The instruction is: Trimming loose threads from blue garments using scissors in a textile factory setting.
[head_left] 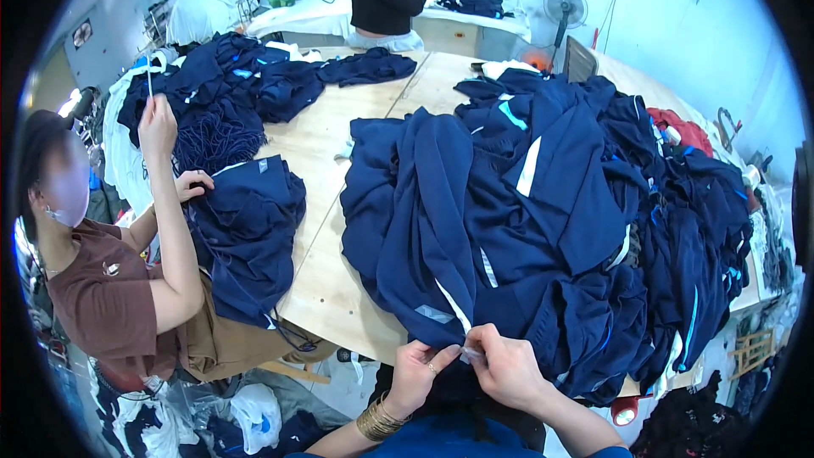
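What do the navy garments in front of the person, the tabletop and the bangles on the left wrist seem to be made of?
Navy garments: matte woven or knit fabric, probably synthetic, judging by the soft folds; fibre unclear.
Tabletop: pale wood or plywood, low sheen, with faint grain and a seam.
Bangles: likely gold-toned metal, given their yellowish shine.
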A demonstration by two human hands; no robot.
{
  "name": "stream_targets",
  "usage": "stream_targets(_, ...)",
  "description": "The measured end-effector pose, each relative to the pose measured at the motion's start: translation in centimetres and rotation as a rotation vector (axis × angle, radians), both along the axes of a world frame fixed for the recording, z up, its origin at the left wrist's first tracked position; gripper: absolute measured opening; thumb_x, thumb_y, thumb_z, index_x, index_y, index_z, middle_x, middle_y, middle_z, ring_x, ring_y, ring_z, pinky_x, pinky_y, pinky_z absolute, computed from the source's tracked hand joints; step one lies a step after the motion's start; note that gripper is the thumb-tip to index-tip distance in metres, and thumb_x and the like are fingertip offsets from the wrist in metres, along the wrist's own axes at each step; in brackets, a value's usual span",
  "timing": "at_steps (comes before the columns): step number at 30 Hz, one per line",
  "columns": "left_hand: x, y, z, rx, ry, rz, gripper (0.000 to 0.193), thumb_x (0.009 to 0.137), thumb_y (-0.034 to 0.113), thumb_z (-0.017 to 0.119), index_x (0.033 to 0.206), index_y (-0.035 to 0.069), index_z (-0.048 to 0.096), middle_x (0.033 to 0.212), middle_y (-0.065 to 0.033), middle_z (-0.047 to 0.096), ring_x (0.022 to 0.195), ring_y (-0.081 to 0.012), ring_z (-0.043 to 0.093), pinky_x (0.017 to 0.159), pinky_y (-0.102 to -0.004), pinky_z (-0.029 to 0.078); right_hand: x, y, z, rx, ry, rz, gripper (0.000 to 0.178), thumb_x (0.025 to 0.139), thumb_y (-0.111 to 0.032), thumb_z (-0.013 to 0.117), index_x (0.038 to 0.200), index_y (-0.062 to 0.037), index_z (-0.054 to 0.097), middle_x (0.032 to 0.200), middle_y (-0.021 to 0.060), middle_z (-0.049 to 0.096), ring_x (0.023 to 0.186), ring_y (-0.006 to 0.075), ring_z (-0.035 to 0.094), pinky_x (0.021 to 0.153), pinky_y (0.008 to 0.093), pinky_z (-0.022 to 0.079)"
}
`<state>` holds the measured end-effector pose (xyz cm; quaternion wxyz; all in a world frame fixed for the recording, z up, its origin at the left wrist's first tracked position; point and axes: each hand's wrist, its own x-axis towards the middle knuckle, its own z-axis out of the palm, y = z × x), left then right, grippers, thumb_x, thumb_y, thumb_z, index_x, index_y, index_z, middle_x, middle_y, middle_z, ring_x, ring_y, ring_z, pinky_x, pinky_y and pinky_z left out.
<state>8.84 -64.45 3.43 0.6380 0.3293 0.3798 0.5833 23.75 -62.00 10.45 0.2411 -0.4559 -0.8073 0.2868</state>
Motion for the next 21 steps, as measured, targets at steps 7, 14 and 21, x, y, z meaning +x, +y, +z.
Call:
stream_targets(7,0.7,0.2,0.3,-0.04,-0.038,0.017,0.016,0.082,0.002,0.063,0.098,-0.003,0.061,0.09,-0.0027,0.063,0.079,-0.0063,0.057,0.071,-0.0192,0.045,0.2,-0.6,-1.0,0.084,-0.019,0.021,0.021,0.079,-0.007,0.06,0.093,-0.0031,0.045,0.07,0.0123,0.058,0.06,0.0291,0.06,0.053,0.0362,0.047)
stream_targets(14,0.6,0.6,0.8,-0.124,-0.06,0.089,0.019,0.081,0.002,0.062,0.1,-0.001,0.061,0.093,-0.0023,0.063,0.085,-0.0069,0.056,0.078,-0.0223,0.045,0.8,0.4,-0.7,-0.023,0.127,-0.173,0.014,0.083,-0.007,0.057,0.092,-0.0032,0.047,0.065,0.0087,0.054,0.057,0.0205,0.059,0.052,0.0311,0.044)
stream_targets(21,-0.1,1.2,2.2,-0.17,-0.194,0.084,0.011,0.081,0.005,0.062,0.092,0.0,0.061,0.083,-0.0011,0.061,0.075,-0.0068,0.053,0.072,-0.0219,0.042,1.5,0.8,3.0,-0.536,0.684,-0.216,0.009,0.09,-0.01,0.051,0.09,-0.0011,0.052,0.061,-0.0021,0.045,0.054,0.0023,0.039,0.05,0.0171,0.033)
